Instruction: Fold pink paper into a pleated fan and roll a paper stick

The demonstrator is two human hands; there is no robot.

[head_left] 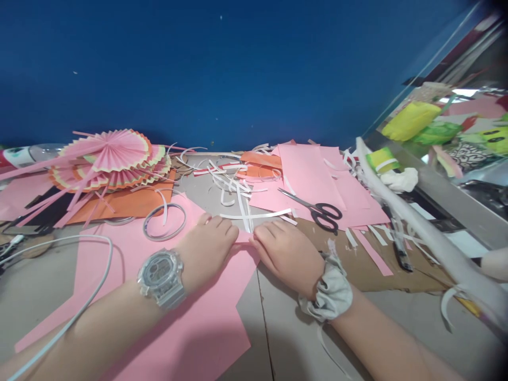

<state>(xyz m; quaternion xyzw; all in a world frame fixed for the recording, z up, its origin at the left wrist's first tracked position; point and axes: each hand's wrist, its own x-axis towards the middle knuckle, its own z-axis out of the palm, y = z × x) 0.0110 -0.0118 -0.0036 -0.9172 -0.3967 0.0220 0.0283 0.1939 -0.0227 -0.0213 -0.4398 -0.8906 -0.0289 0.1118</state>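
Both hands meet over the middle of the table. My left hand (212,243), below a clear wristwatch (162,275), has its fingers curled on a narrow piece of pink paper (243,237). Fingers bent, my right hand (291,254) grips the same piece from the other side; a pale scrunchie (329,293) is round that wrist. Larger pink sheets (198,338) lie under my left arm. Just beyond my fingertips are white paper strips (254,216). Black-handled scissors (321,211) rest on more pink paper (307,174) beyond my right hand.
Folded pink paper fans (111,159) are piled at the left, above orange paper (127,203). A tape roll (164,222) lies near my left hand. A white cable (109,264) crosses my left forearm. At the right are a cutter knife (401,251) and cardboard (345,264); a blue wall (238,69) stands behind.
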